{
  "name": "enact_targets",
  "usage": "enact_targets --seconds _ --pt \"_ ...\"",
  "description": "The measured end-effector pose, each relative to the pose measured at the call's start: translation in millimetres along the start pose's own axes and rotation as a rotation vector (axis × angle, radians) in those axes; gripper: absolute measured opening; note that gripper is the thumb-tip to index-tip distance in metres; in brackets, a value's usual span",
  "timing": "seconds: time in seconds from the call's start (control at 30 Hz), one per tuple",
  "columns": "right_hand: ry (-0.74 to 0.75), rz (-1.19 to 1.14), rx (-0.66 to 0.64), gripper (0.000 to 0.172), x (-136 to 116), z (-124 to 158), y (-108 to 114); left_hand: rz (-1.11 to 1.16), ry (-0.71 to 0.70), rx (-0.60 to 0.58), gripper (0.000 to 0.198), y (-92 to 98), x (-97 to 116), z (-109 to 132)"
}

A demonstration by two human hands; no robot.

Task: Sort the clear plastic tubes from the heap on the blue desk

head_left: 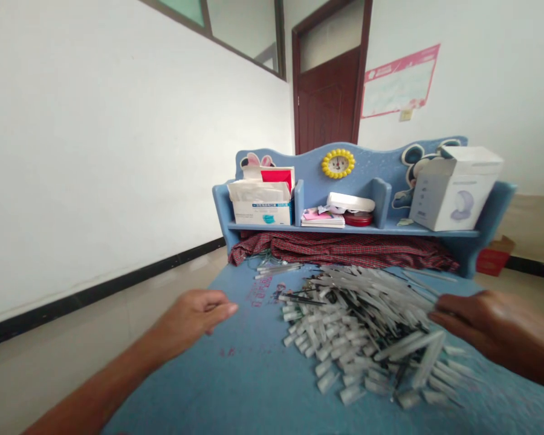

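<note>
A large heap of pen parts (367,326) spreads over the blue desk (236,386): long translucent pen barrels (372,281), short frosted pen caps (317,332) and thin black refills (360,308). My left hand (197,317) hovers left of the heap, curled with thumb and forefinger together; whatever it may hold is hidden. At the heap's right edge, my right hand (476,317) is closed and blurred by motion. Thin translucent pieces lie near its fingertips, but I cannot tell whether one is in its grip.
Behind the heap, a checked cloth (344,249) lies bunched under the desk's shelf (272,228). On the shelf stand a mask box (263,211), papers, a red round tin (359,219) and a white carton (456,193). A few barrels (276,270) lie apart at the back left.
</note>
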State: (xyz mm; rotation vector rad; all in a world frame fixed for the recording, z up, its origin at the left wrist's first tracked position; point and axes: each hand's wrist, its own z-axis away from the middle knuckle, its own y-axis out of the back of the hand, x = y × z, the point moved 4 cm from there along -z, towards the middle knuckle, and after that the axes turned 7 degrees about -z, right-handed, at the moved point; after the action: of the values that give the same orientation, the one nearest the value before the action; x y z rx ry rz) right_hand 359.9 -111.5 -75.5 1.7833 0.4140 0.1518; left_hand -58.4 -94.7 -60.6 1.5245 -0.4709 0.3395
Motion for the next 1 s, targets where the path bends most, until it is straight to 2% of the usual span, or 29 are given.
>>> enact_targets --seconds 0.07,0.23,0.3,0.4,0.63,0.77,1.0 --pt "-0.038 0.077 -0.084 0.038 -21 -27 -11 -0.068 -0.087 -0.022 0.034 -25.0 9 -20" --pt "-0.052 0.181 -0.104 0.038 -72 -77 -23 -0.363 -0.153 0.08 0.021 -80.7 38 -57" --pt "-0.057 0.186 -0.095 0.038 -80 -86 -25 -0.396 -0.159 0.094 0.018 -93.6 42 -65" --pt "-0.034 0.176 -0.067 0.038 -84 -91 -27 -0.404 -0.161 0.104 0.023 -103.1 45 -68" --pt "-0.057 0.16 -0.057 0.036 -79 -89 -29 -0.485 -0.178 0.111 0.034 -101.1 54 -63" --pt "-0.047 0.151 -0.056 0.039 -76 -89 -23 -0.581 -0.181 0.131 0.043 -90.9 46 -68" --pt "-0.033 0.078 -0.038 0.038 -84 -103 -7 -0.765 -0.089 0.268 0.026 -61.0 20 -104"
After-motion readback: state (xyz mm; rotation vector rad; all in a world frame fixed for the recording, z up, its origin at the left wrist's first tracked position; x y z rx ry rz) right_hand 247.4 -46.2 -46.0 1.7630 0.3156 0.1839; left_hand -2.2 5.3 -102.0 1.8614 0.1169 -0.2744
